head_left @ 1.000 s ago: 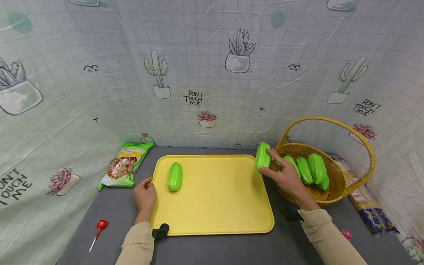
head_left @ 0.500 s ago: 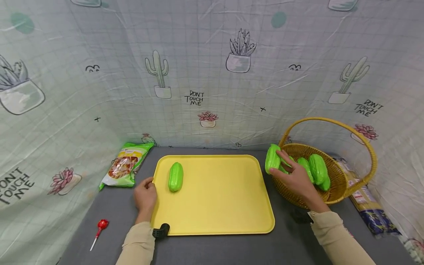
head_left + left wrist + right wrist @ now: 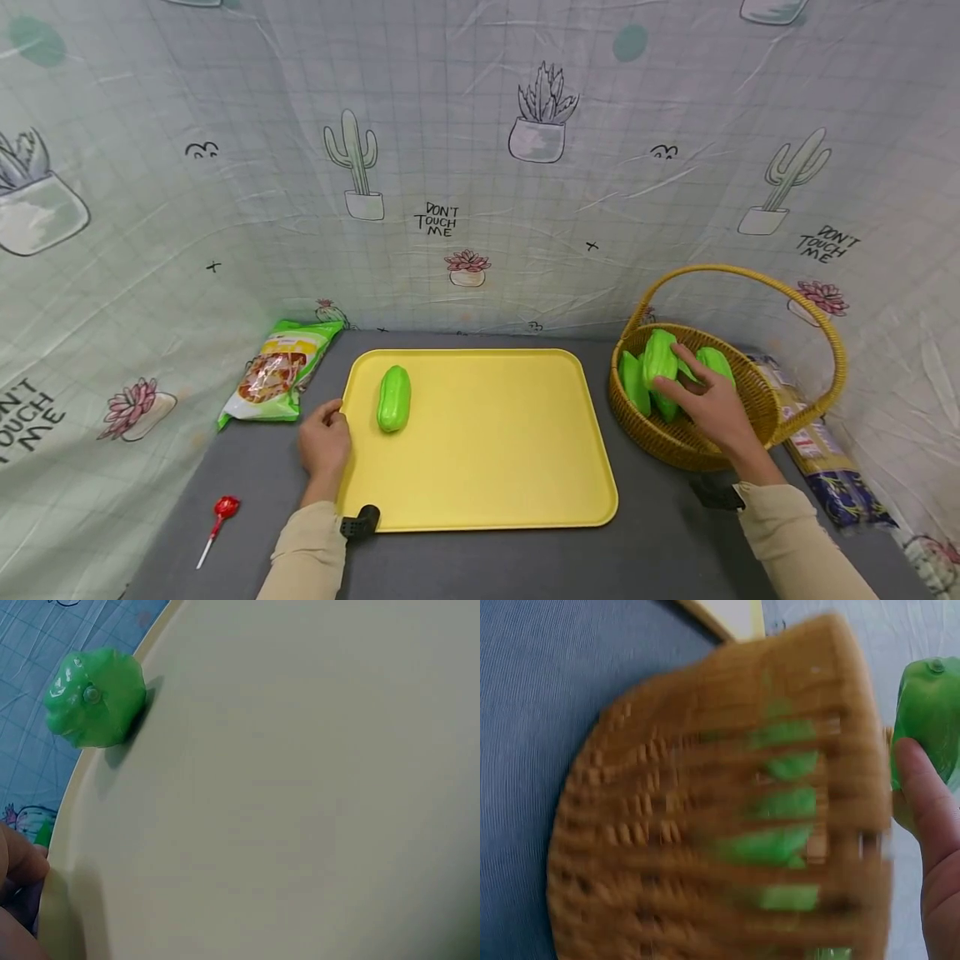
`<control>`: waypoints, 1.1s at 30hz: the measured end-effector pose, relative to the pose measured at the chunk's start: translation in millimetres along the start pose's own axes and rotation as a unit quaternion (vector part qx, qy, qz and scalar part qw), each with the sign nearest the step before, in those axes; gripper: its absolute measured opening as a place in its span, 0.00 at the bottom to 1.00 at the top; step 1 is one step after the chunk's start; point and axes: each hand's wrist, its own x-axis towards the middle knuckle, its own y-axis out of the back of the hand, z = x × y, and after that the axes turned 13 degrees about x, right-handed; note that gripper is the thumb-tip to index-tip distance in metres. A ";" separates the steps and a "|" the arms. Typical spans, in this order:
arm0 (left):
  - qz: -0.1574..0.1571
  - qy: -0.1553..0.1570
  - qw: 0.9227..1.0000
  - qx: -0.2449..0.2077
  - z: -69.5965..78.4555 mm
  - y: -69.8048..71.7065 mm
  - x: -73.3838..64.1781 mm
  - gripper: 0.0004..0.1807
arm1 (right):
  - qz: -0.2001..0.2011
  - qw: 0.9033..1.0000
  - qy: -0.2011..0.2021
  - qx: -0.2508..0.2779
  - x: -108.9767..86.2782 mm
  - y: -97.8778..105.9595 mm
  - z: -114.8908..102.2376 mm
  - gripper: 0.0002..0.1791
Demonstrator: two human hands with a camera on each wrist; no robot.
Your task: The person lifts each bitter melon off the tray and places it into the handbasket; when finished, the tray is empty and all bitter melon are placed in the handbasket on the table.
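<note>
A glossy green ribbed gourd (image 3: 660,358), held between the thumb and fingers of my right hand (image 3: 712,408), is over the wicker basket (image 3: 652,442). In the right wrist view that gourd (image 3: 934,712) shows beyond the basket's rim. Several more such gourds lie inside, partly hidden by the hand. My left hand (image 3: 326,446) grips the left rim of the yellow tray (image 3: 487,442); the left wrist view shows its fingers (image 3: 22,859) at the edge. One green gourd (image 3: 393,398) lies near the tray's left end.
A green snack bag (image 3: 277,371) lies at the back left, a red lollipop (image 3: 223,508) at the front left. Right of the basket, whose tall handle (image 3: 810,308) arches up, is a long clear-and-blue packet (image 3: 832,467). A patterned cloth (image 3: 465,167) hangs behind.
My right hand has carried its gourd rightward, from above the tray's right edge to over the basket. The left hand stays at the tray's rim.
</note>
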 end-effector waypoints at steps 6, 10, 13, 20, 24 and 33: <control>0.000 -0.002 1.000 0.001 -1.0 0.7 0.9 0.20 | 0.010 0.999 0.007 -0.049 -0.7 13.5 5.9 0.43; 0.003 -0.002 1.000 0.003 -1.4 0.9 1.4 0.20 | 0.010 0.998 0.014 -0.064 0.5 16.4 13.9 0.43; 0.006 0.000 1.000 0.006 -2.2 0.6 1.3 0.20 | 0.013 0.997 0.021 -0.078 1.3 16.1 19.5 0.42; 0.005 -0.002 1.000 0.009 -3.4 0.4 0.7 0.20 | 0.029 0.991 0.027 -0.128 2.8 13.3 26.3 0.42; 0.004 -0.003 1.000 0.013 -2.8 0.5 0.6 0.20 | 0.039 0.986 0.028 -0.158 2.4 12.3 27.7 0.41; 0.004 -0.005 1.000 0.011 -0.7 0.2 0.0 0.20 | 0.042 0.982 0.041 -0.179 2.5 10.5 28.1 0.37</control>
